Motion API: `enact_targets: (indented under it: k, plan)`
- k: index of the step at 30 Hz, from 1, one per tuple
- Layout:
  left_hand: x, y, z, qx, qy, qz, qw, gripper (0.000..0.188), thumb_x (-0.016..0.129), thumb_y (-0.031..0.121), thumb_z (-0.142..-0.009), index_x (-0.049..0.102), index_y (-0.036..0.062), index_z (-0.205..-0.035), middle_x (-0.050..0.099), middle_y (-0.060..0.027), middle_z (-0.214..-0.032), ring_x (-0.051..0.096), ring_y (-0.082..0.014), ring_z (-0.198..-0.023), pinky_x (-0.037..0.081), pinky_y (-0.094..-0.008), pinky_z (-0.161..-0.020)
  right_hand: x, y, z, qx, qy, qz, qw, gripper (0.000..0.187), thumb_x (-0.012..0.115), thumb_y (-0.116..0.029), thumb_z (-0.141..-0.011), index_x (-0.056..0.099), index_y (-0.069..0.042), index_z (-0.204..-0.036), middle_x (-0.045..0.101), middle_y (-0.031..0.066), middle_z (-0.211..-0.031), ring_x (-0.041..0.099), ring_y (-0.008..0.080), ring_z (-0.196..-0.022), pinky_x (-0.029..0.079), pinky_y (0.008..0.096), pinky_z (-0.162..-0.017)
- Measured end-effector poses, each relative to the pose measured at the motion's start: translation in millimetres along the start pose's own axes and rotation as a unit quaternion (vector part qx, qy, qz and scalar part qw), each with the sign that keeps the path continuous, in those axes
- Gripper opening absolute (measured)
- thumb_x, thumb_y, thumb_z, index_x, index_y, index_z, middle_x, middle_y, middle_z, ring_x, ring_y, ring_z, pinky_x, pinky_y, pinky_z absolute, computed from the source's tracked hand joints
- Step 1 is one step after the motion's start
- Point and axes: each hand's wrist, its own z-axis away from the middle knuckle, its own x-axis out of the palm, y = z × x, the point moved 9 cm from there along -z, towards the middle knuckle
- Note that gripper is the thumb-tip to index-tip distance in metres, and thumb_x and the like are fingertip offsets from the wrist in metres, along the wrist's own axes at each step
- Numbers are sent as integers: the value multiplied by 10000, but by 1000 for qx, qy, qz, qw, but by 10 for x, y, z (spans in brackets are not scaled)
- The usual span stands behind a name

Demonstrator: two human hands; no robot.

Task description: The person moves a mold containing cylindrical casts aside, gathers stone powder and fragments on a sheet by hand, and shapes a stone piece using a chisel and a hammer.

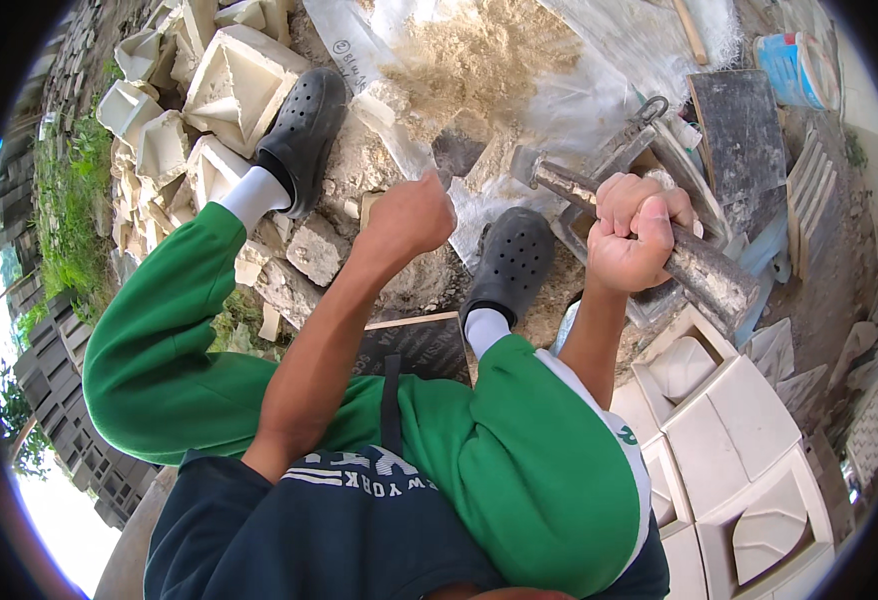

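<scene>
My right hand is wrapped round the thick, worn handle of a hammer. Its metal head points left, above the rubble between my feet. My left hand is a closed fist over the broken pieces. A small grey bit shows at its far side, but what the fingers hold is mostly hidden. Just beyond the fist lies a dark flat piece, and I cannot tell whether it joins what is held. Beneath the right hand stands a dusty wooden box frame with a metal clamp on it.
Cream moulded blocks pile up at far left; more finished blocks stand at near right. Sandy powder covers a white sheet. A dark board and a blue-and-white bucket are at far right. Broken chunks surround my shoes.
</scene>
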Motion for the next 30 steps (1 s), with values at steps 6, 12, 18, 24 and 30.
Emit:
enact_targets:
  k: [6,12,18,24,30]
  plan:
    - [105,-74,-76,-58,-46,-36,997,430,465,252,-920,478,-51,-1225,643,-287,-1030,612,-430,-997,474,-498,-884,439,-32,-8,15,-212,-28,977,220,564,-100,-798,433,-22,-639,401,29,-491,339,133,-408,267,302,-407]
    - [121,-82,-24,0,-23,-6,1000,346,507,168,-867,538,-44,-1138,665,-263,-965,641,-413,-940,506,-497,-812,966,88,295,-48,-350,23,935,237,577,-110,-783,422,-37,-620,420,31,-501,379,168,-396,277,325,-403]
    - [-15,-212,370,9,-5,19,1000,376,540,255,-894,532,-32,-1138,648,-268,-1011,617,-430,-971,486,-507,-841,866,359,196,-67,-321,141,934,176,558,-103,-784,478,-40,-641,469,32,-531,431,164,-427,332,318,-423]
    - [57,-718,550,-106,-33,5,994,471,516,279,-924,481,1,-1301,608,-324,-1097,580,-458,-1044,443,-494,-908,178,633,-50,100,-117,-39,987,238,496,-116,-831,375,-59,-634,415,28,-520,313,90,-461,254,278,-437]
    - [480,-968,544,-91,24,86,992,526,471,343,-963,420,11,-1367,609,-341,-1070,584,-483,-1011,443,-512,-895,-81,583,-25,79,-84,-97,989,213,460,-77,-797,335,-77,-625,330,14,-502,273,109,-457,279,294,-449]
